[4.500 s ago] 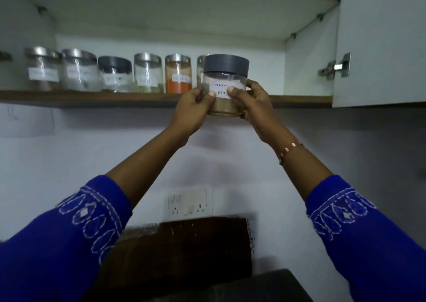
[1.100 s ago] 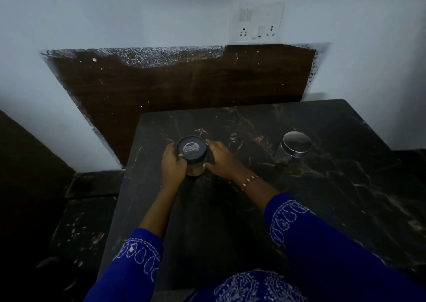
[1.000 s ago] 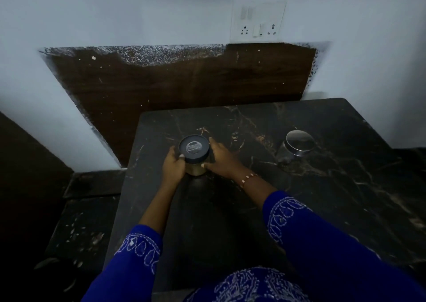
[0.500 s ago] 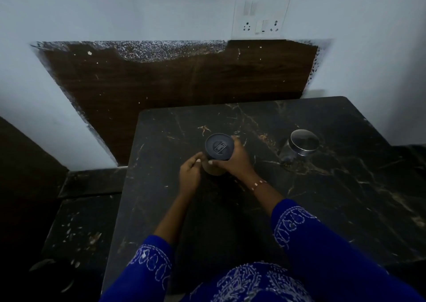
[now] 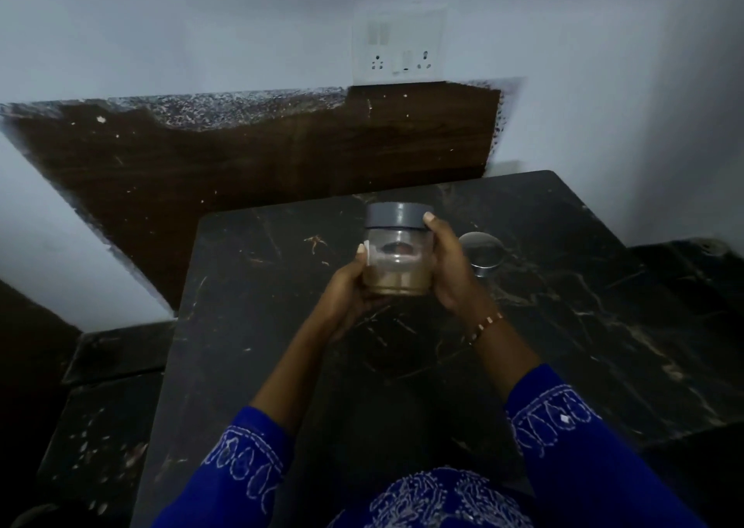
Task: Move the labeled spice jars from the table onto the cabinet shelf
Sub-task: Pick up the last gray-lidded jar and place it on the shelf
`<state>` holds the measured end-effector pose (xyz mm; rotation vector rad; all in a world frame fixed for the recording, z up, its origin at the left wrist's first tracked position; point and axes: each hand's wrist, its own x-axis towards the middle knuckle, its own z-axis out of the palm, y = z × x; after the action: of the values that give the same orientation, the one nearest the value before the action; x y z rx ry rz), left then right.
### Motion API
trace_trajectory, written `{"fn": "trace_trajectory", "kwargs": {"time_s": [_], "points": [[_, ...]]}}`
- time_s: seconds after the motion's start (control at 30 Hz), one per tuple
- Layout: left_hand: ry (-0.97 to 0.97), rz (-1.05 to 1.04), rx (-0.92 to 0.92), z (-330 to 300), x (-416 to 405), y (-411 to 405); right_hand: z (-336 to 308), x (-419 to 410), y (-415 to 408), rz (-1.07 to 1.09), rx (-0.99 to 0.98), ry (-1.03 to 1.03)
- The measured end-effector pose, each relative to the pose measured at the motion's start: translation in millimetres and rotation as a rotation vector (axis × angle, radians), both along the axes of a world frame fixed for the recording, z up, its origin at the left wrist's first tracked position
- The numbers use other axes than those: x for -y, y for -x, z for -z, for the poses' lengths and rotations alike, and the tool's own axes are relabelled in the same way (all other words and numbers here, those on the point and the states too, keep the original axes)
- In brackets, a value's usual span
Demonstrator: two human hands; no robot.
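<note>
Holding the jar (image 5: 397, 253) between them, both hands have it clear of the worktop (image 5: 261, 326), upright, grey lid on top. The left hand (image 5: 346, 290) grasps it low, curled at its base with a thumb on the wall; its fingers behind are hidden. The right hand (image 5: 451, 265) wraps the other side, thumb tip up against the lid's edge. Brown powder fills the lower part.

Judging from here, the shelf is out of view above, so the lift is long: smooth glass could slide in a side squeeze, and a thumb pushing on the lid may loosen it if it isn't tight. Just right of the right hand, a second jar (image 5: 481, 253) with a metal lid stands on the worktop; a careless elbow or sleeve could topple it.
</note>
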<state>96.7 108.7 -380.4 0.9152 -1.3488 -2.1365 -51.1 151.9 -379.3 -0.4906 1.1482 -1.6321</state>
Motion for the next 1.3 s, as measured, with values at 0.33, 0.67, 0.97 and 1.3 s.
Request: {"fn": "trace_trajectory", "kwargs": {"time_s": [0.33, 0.67, 0.97, 1.3], "points": [[0.300, -0.234, 0.080, -19.9, -27.2, 62.8, -28.4, -33.3, 45.5, 0.238, -0.458, -0.123], [0.447, -0.223, 0.041, -41.1, -38.4, 101.3, -45.1, -54.2, 80.0, 0.266, -0.231, -0.030], [0.537, -0.286, -0.099, -104.1, -29.6, 150.6, -112.7, -42.6, 123.2, 0.230, -0.342, 0.137], [0.828, -0.432, -0.256, -234.7, -8.6, 213.6, -241.5, -19.3, 180.8, 0.195, -0.633, 0.383]]}}
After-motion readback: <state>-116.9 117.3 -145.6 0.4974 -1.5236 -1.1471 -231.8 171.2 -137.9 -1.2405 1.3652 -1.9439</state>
